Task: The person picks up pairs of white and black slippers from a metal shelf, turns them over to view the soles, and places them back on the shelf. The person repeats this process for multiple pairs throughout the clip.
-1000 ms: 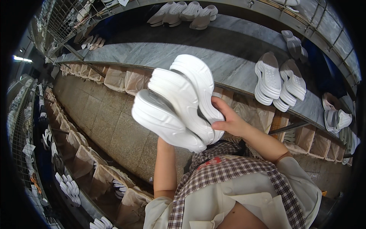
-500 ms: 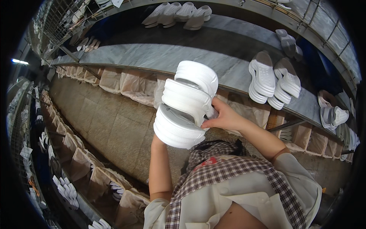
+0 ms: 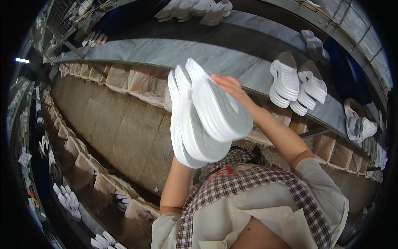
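Three white shoe soles (image 3: 198,120) are held up together in front of my body, standing side by side with their smooth faces tilted to the right. The fingers of my right hand (image 3: 230,86) lie together along the upper right edge of the rightmost sole; the thumb is out of sight. From below, my left forearm (image 3: 178,182) reaches up behind the soles. They cover my left hand, so its fingers do not show.
Ahead runs a grey marble-look bench (image 3: 141,52) with white and grey soles (image 3: 285,79) stacked at its right. Cloth-lined bins (image 3: 145,89) hang under it. A lower left rack carries more white soles (image 3: 67,201). The brown tiled floor (image 3: 112,112) lies between.
The soles have turned from showing their ridged heel sides to standing lengthwise with smooth faces in view. My right hand has shifted up from their lower right side to the upper edge.
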`<action>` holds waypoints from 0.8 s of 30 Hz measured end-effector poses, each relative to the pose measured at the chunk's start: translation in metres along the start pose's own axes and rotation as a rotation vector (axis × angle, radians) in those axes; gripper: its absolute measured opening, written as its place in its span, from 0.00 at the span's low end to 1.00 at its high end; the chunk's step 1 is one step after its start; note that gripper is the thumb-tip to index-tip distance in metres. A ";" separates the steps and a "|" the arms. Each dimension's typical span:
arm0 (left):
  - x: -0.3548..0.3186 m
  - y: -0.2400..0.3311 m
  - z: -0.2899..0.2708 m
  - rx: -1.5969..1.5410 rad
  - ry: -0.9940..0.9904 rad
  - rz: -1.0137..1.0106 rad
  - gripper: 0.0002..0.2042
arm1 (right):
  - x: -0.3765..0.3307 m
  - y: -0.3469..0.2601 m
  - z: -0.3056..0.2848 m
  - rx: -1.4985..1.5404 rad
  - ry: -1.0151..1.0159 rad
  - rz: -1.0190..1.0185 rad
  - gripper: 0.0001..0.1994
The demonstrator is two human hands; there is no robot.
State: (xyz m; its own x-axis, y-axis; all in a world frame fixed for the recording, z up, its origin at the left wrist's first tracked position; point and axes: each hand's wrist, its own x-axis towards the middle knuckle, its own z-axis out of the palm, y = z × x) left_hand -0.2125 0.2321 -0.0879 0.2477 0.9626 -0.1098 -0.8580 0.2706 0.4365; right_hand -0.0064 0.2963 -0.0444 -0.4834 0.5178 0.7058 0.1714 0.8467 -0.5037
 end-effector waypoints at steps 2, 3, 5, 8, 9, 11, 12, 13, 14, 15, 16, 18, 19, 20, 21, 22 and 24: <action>-0.005 0.003 0.005 -0.032 0.017 0.009 0.20 | 0.001 -0.005 -0.009 -0.079 -0.081 -0.011 0.26; -0.007 0.007 0.007 -0.039 0.026 0.010 0.20 | 0.000 -0.008 -0.014 -0.128 -0.128 0.011 0.25; -0.009 0.015 0.010 -0.044 0.041 0.032 0.20 | -0.003 -0.012 -0.020 0.177 -0.212 0.249 0.23; -0.013 0.023 0.009 -0.030 0.026 0.077 0.19 | -0.008 -0.014 -0.020 0.680 -0.221 0.580 0.18; -0.013 0.023 0.007 -0.013 0.071 0.077 0.20 | -0.011 -0.015 -0.017 0.787 -0.192 0.605 0.17; -0.014 0.023 0.003 0.003 0.044 0.107 0.21 | -0.019 -0.022 -0.009 0.992 -0.112 0.709 0.18; -0.013 0.025 0.000 -0.016 0.080 0.074 0.23 | -0.022 -0.025 -0.004 0.981 -0.112 0.677 0.26; -0.013 0.024 -0.001 -0.003 0.103 0.072 0.24 | -0.026 -0.028 -0.002 1.009 -0.114 0.664 0.27; -0.012 0.025 -0.001 0.020 0.122 0.068 0.24 | -0.029 -0.030 -0.001 1.024 -0.126 0.656 0.29; -0.011 0.025 -0.001 0.061 0.175 0.069 0.24 | -0.031 -0.032 0.001 1.039 -0.128 0.646 0.31; -0.010 0.025 0.000 0.063 0.137 0.082 0.24 | -0.033 -0.034 0.001 1.045 -0.136 0.694 0.35; -0.011 0.023 0.003 0.099 0.132 0.116 0.25 | -0.033 -0.036 0.005 0.990 -0.088 0.713 0.38; -0.011 0.023 0.002 0.175 0.143 0.199 0.25 | -0.031 -0.036 0.007 0.969 -0.074 0.726 0.40; -0.012 0.021 0.001 0.249 0.156 0.280 0.25 | -0.029 -0.037 0.007 0.879 -0.084 0.661 0.37; -0.012 0.020 -0.002 0.319 0.086 0.390 0.25 | -0.027 -0.038 0.008 0.792 -0.105 0.602 0.33; -0.011 0.021 -0.007 0.380 0.152 0.349 0.25 | -0.023 -0.039 0.008 0.708 -0.114 0.543 0.31; -0.004 0.024 -0.022 0.494 0.098 0.339 0.24 | -0.016 -0.045 0.008 0.449 -0.204 0.400 0.33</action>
State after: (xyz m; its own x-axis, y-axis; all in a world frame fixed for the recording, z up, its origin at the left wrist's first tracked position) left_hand -0.2439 0.2351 -0.0964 -0.0659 0.9972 0.0366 -0.5658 -0.0676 0.8218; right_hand -0.0136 0.2485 -0.0371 -0.6178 0.7121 0.3335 0.0169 0.4360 -0.8998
